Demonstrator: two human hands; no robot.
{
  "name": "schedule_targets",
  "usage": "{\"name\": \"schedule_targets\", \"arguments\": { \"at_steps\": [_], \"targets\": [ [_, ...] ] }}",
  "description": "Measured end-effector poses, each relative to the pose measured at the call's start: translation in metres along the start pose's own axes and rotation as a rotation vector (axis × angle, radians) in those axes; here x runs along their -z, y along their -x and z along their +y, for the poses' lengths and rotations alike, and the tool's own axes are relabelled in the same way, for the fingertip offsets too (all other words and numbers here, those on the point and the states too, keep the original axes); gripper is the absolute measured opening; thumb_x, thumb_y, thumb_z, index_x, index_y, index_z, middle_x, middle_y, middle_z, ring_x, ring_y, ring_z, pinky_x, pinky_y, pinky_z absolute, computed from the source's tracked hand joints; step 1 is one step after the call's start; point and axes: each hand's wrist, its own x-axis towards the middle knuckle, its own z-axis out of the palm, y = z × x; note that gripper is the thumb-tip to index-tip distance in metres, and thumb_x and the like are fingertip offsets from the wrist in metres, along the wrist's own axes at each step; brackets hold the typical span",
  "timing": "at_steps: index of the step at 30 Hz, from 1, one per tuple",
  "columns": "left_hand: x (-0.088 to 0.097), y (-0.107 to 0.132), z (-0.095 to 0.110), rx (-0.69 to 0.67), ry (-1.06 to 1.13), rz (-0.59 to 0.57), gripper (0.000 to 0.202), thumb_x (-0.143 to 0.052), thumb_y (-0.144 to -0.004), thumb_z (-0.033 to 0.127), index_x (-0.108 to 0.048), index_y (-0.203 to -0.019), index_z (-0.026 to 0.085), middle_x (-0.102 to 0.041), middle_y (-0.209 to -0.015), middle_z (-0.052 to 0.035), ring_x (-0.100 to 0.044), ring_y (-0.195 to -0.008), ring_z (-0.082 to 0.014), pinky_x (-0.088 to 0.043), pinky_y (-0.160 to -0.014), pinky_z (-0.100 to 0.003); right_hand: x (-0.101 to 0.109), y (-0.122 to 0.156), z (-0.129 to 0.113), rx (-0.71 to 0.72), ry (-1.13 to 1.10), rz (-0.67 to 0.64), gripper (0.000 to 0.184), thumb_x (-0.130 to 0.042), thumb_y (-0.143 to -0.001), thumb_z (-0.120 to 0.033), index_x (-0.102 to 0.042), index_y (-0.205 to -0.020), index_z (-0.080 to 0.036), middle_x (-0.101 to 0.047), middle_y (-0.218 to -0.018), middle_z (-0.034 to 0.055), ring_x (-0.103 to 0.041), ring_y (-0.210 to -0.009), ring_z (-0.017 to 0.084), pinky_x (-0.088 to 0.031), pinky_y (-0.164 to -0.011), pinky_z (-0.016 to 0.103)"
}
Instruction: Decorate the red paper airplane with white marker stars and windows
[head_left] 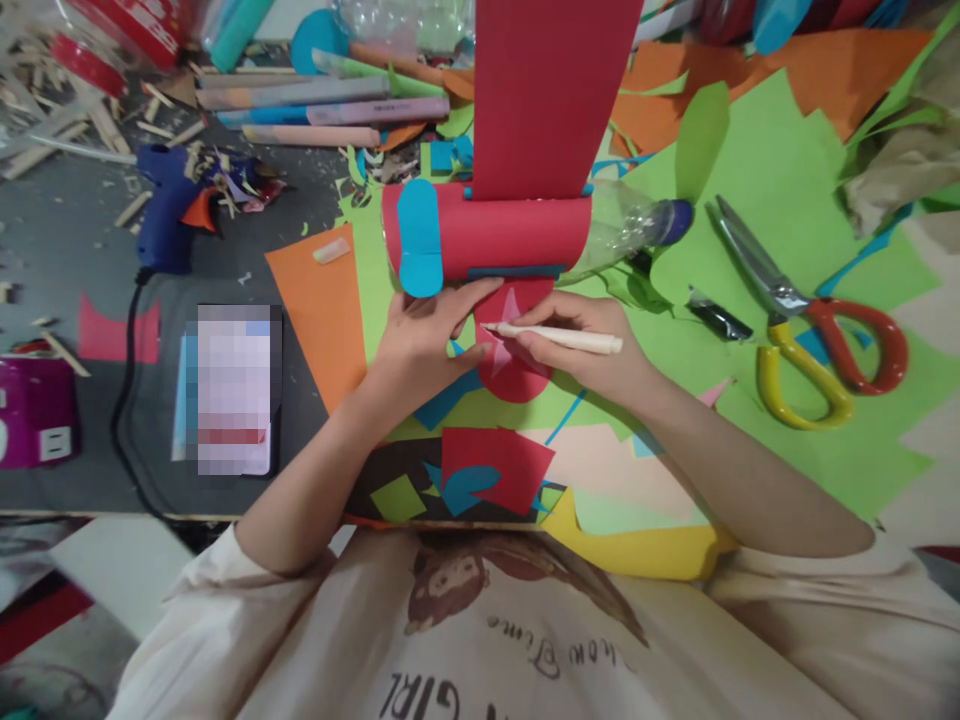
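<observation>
In my right hand (589, 338) a slim white marker (581, 338) is gripped, its tip pointing left at a pale pink star (501, 362) on a rounded red paper piece (525, 388). My left hand (427, 342) lies with fingers spread at the left edge of that red piece, thumb and forefinger apart. Just beyond both hands rests a plastic bottle (619, 235) wrapped in red paper (517, 232), with a dark blue cap (673, 222). A blue paper strip (420, 238) with rounded ends sits on the bottle's left end, and a long red panel (555, 95) extends away from it.
Scissors (787, 300) with red and yellow handles lie at right on green paper (757, 170). At left are a blue glue gun (165, 215), its cord, a phone (234, 390) and a purple box (36, 410). Markers (322, 110) and paper scraps crowd the table.
</observation>
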Motion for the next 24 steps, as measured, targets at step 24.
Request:
{"name": "schedule_targets", "arguments": {
  "at_steps": [24],
  "targets": [
    [-0.0022, 0.0004, -0.0017, -0.013, -0.001, 0.023, 0.049, -0.058, -0.091, 0.031, -0.056, -0.140, 0.028, -0.066, -0.087, 0.0005, -0.062, -0.085, -0.0186, -0.038, -0.092, -0.033, -0.0014, 0.0003, 0.0032, 0.075, -0.017, 0.059, 0.019, -0.071, -0.081, -0.035, -0.067, -0.074, -0.018, -0.059, -0.058, -0.0024, -0.046, -0.052, 0.010, -0.032, -0.048, 0.024]
  ]
}}
